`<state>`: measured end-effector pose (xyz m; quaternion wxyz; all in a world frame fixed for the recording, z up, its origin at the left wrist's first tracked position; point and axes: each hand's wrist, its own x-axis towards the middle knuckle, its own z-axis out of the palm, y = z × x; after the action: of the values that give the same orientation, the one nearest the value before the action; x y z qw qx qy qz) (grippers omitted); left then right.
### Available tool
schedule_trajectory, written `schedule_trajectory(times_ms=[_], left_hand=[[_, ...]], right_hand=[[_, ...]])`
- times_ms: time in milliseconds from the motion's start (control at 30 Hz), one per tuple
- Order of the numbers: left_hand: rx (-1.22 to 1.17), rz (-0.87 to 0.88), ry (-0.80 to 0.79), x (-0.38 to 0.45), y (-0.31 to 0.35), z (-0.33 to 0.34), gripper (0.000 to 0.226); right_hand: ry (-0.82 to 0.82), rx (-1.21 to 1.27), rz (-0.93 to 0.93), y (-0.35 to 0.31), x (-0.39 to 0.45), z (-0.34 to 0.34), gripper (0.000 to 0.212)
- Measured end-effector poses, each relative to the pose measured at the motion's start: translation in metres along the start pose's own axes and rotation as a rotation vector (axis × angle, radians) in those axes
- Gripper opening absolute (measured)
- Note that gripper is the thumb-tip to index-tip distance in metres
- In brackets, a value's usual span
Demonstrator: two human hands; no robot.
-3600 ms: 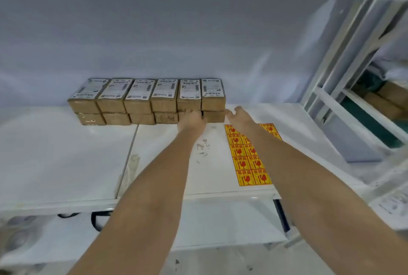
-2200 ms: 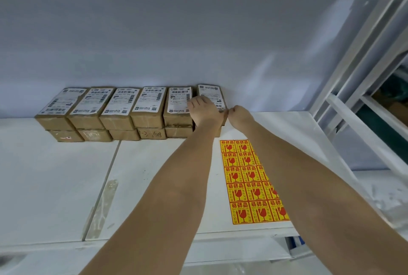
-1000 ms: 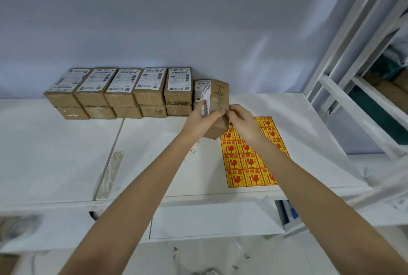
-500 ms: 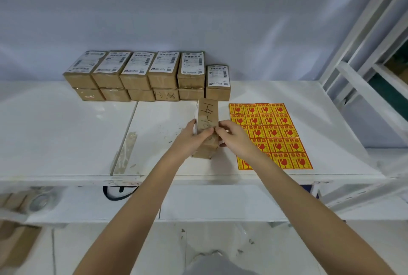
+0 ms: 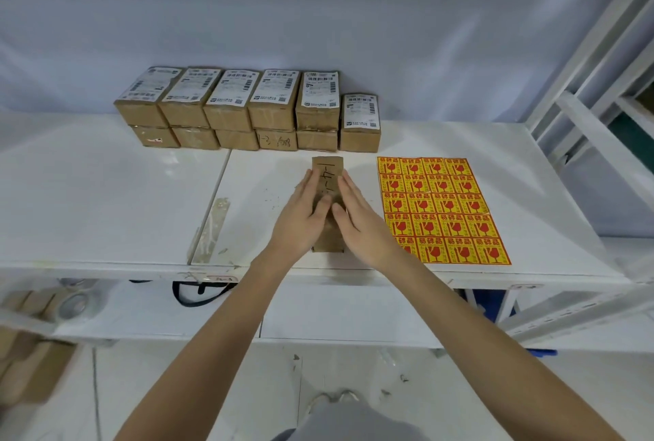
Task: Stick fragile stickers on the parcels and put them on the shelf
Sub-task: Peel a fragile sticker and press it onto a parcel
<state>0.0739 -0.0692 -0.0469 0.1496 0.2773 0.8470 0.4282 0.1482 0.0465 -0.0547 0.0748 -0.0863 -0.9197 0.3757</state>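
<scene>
Right, far left of frame: bare white shelf top (image 5: 88, 200), tape strip (image 5: 212, 224) by the panel seam. Upper centre-left, stacked parcels (image 5: 226, 111) sit two high vs. the back wall, labels up; the single parcel (image 5: 360, 124) at the row's right end is one high. Centre now: the brown parcel (image 5: 327, 175) lies flat on the shelf, long side running away from the viewer, handwriting on top. Left hand (image 5: 300, 221) lies on its left side, fingers straight & flat, tips approx. midway along the box. Right hand (image 5: 361, 219) mirrors it on the right side, fingers also extended, nothing pinched. Thumbs nearly meet over the box's middle. Its near end sits close to the shelf's front edge. Right of it, touching nothing, the fragile sticker sheet (image 5: 442, 207), yellow w/ red glasses. Beyond that, bare shelf, then white frame bars (image 5: 594, 62) at far right.
</scene>
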Motion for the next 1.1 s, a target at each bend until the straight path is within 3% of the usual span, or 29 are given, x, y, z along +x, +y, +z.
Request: schedule_trajectory(times_ms=[267,533,667,800,1000,1100], left_hand=[[0.169,0.082,0.063,-0.001,-0.020,-0.007,0.050],[0.231,0.078,0.074,-0.007,-0.011,-0.016,0.050],[0.631,0.449,0.294,-0.011,0.021,-0.010,0.053],[0.719,0.674,0.099,-0.014,0.043,0.042,0.049],[0.886,0.459,-0.229,-0.002,0.033,0.100,0.053],[0.839,0.483,-0.215,-0.001,0.023,0.110,0.046]], right_hand=[[-0.055,0.028,0.016,-0.009,0.002,0.017,0.060],[0.077,0.032,-0.019,-0.010,-0.001,0.016,0.055],[0.279,-0.202,0.086,0.019,-0.007,-0.011,0.055],[0.264,-0.492,0.290,0.060,-0.023,-0.032,0.055],[0.118,-0.562,0.490,0.090,-0.052,-0.043,0.051],[0.071,-0.562,0.496,0.092,-0.062,-0.042,0.051]])
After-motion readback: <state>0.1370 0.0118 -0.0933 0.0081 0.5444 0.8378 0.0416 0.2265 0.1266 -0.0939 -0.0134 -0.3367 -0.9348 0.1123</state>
